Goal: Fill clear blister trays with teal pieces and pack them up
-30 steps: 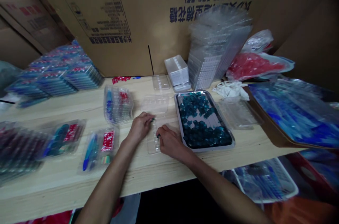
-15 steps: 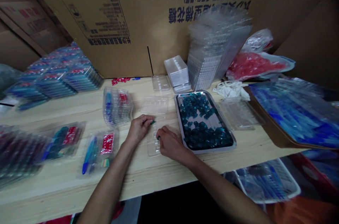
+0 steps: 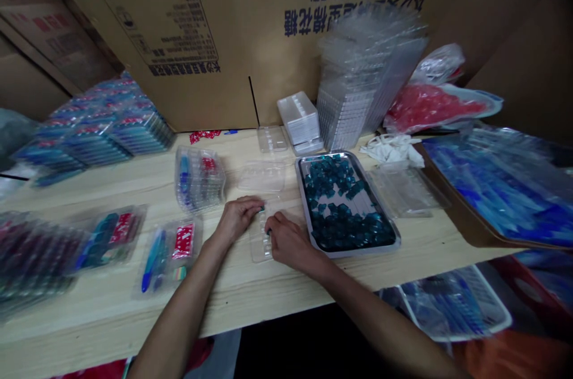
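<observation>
Left hand (image 3: 237, 221) and right hand (image 3: 290, 242) on a clear blister tray (image 3: 259, 242), wooden workbench (image 3: 111, 313).

Left fingers (image 3: 253, 207) pinched narrow on a small teal piece (image 3: 261, 209); right fingers (image 3: 271, 225) curled narrow at tray's right edge, hold unclear. Tray flat on bench, just left of steel tray (image 3: 349, 253) of teal pieces. Filled blister packs (image 3: 170, 256) left, stacked clear trays (image 3: 371, 74) far, cardboard carton (image 3: 134, 21) walling far side.

The left hand (image 3: 237, 219) has moved slightly right, bringing a small teal piece (image 3: 262, 209) at its fingertips closer over the clear plastic tray (image 3: 260, 242).
</observation>
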A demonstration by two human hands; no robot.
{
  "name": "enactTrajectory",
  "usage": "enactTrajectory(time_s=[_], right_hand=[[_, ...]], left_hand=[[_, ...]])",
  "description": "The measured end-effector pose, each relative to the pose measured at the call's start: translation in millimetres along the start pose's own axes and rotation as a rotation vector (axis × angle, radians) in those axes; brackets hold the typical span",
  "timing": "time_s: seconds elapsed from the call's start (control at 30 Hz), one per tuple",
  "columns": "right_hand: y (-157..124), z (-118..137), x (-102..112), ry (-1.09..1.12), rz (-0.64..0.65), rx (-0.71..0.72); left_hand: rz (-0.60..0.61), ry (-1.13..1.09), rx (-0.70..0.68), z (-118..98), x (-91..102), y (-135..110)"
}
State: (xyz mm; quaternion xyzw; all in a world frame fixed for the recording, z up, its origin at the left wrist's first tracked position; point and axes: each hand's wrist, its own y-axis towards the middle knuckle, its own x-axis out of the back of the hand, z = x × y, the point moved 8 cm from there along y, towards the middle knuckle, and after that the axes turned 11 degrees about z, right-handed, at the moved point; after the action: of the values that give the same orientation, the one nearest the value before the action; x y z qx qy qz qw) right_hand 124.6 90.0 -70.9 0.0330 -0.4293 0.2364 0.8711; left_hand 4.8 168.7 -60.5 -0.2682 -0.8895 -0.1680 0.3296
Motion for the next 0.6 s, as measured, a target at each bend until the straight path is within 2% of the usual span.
enactTrajectory(time_s=[0.17, 0.3, 0.37, 0.43, 0.47, 0.53, 0.6], right_hand=[[-0.3, 0.4, 0.7, -0.004, -0.018, 0.007], [3.3, -6.1, 5.0, 0.12, -0.084, 0.03], [3.2, -11.7, 11.6, 0.263, -0.162, 0.051], [0.4, -15.6, 19.2, 0.394, -0.239, 0.072], [-1.7, -14.8, 22.7, 0.431, -0.267, 0.091], [-7.1, -7.9, 29.0, 0.438, -0.302, 0.142], [-12.4, 1.4, 33.4, 0.404, -0.323, 0.188]], left_hand=[[-0.018, 0.167, 0.017, -1.4, -5.9, -2.1], [-0.132, 0.155, 0.022, -13.7, -3.8, -11.4], [-0.264, 0.031, 0.075, -19.6, 3.8, -21.6], [-0.38, -0.179, 0.188, -21.0, 6.4, -33.7], [-0.392, -0.31, 0.253, -20.9, 1.9, -38.2], [-0.331, -0.575, 0.353, -24.1, -16.6, -42.3], [-0.279, -0.755, 0.396, -31.4, -33.4, -43.3]])
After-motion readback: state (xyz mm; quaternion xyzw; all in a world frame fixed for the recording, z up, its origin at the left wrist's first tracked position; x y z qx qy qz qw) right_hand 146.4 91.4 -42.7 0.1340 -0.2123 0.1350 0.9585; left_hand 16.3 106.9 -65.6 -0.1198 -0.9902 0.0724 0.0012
